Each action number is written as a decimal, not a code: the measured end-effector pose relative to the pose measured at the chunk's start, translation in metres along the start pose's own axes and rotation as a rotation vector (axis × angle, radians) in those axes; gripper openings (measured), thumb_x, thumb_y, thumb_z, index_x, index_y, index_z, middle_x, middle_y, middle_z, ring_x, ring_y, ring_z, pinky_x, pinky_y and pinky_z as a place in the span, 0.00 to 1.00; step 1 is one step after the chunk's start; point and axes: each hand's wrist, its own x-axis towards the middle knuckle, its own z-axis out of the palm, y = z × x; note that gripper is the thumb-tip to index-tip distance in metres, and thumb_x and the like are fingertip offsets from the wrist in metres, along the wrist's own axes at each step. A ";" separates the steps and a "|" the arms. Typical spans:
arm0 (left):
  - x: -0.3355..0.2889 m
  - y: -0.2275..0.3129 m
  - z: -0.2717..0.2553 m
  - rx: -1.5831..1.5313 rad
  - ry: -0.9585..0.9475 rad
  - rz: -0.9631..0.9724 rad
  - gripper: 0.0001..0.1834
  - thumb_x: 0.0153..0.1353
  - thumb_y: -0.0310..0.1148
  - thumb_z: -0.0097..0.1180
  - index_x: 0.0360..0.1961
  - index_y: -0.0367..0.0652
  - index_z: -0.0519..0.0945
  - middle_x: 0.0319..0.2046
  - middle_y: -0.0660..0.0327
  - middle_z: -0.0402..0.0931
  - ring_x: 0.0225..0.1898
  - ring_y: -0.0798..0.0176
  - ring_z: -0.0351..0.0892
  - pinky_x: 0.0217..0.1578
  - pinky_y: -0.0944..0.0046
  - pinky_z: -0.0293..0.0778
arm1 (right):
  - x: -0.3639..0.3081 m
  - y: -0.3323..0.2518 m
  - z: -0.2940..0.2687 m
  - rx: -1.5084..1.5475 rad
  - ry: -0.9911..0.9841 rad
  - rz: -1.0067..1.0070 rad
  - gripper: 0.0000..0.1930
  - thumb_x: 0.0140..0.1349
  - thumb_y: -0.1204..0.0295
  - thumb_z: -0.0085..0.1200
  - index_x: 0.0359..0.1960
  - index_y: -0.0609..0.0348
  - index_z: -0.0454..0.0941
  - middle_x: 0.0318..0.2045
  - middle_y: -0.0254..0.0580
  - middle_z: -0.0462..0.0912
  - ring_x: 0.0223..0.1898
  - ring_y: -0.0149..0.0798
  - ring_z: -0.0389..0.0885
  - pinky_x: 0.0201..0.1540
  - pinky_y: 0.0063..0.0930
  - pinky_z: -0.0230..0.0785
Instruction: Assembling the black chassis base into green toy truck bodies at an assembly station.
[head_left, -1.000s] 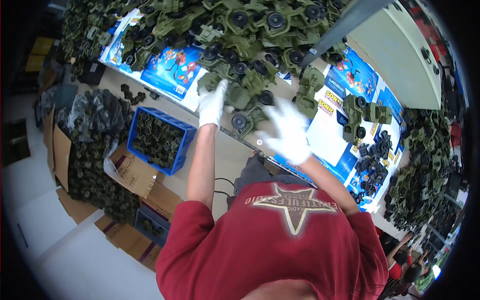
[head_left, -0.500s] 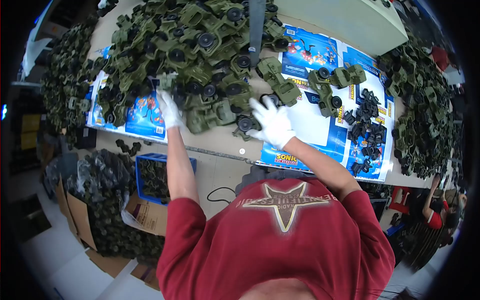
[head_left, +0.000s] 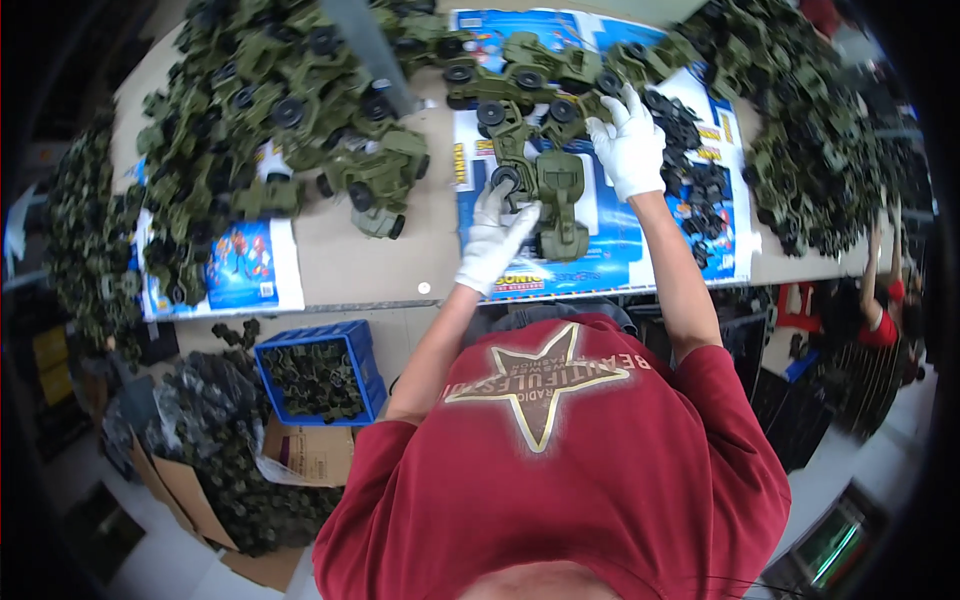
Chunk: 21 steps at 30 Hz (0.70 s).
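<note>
Counter [head_left: 350, 272] spread with green toy vehicles [head_left: 562, 185], apparently being positioned by hand.
Left hand [head_left: 490, 240] touches a wheel [head_left: 507, 178], fingers spread, grip unclear; right hand's [head_left: 632, 150] fingers stand apart beside another vehicle [head_left: 642, 64]. Lifting would call for closing them. Left of the left fingers, past the counter edge, a blue crate [head_left: 369, 370] holds dark-green parts [head_left: 310, 382].
</note>
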 end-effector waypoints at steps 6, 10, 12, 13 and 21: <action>0.001 0.018 0.001 -0.078 -0.040 -0.313 0.21 0.63 0.45 0.59 0.46 0.36 0.80 0.39 0.50 0.83 0.41 0.51 0.84 0.48 0.55 0.76 | -0.102 0.107 -0.094 -0.040 -0.204 0.583 0.23 0.60 0.54 0.57 0.48 0.59 0.80 0.48 0.54 0.82 0.47 0.55 0.82 0.50 0.42 0.74; 0.004 0.089 0.052 0.602 -0.294 -0.120 0.33 0.57 0.55 0.60 0.56 0.44 0.74 0.43 0.44 0.80 0.47 0.42 0.80 0.46 0.51 0.75 | -0.168 0.146 -0.075 0.175 -0.427 0.816 0.28 0.54 0.54 0.65 0.50 0.63 0.78 0.42 0.59 0.83 0.46 0.54 0.83 0.48 0.42 0.74; 0.009 0.071 0.081 0.636 -0.317 -0.006 0.46 0.50 0.55 0.66 0.65 0.45 0.62 0.47 0.42 0.76 0.51 0.40 0.77 0.48 0.50 0.74 | -0.180 0.142 -0.044 0.284 -0.317 0.636 0.30 0.51 0.58 0.69 0.53 0.61 0.77 0.44 0.56 0.82 0.44 0.51 0.82 0.48 0.38 0.74; 0.007 0.056 0.090 0.578 -0.270 0.011 0.47 0.50 0.51 0.67 0.66 0.42 0.62 0.48 0.40 0.76 0.50 0.40 0.77 0.49 0.50 0.74 | -0.180 0.147 -0.030 0.274 -0.277 0.496 0.31 0.51 0.60 0.70 0.56 0.59 0.76 0.46 0.54 0.81 0.43 0.49 0.82 0.47 0.35 0.74; 0.012 0.060 0.031 0.705 -0.577 0.235 0.34 0.51 0.34 0.61 0.63 0.51 0.72 0.55 0.44 0.75 0.60 0.46 0.71 0.60 0.51 0.66 | -0.152 0.162 -0.052 0.350 -0.454 0.662 0.31 0.54 0.59 0.67 0.58 0.58 0.74 0.53 0.53 0.78 0.47 0.49 0.82 0.50 0.35 0.74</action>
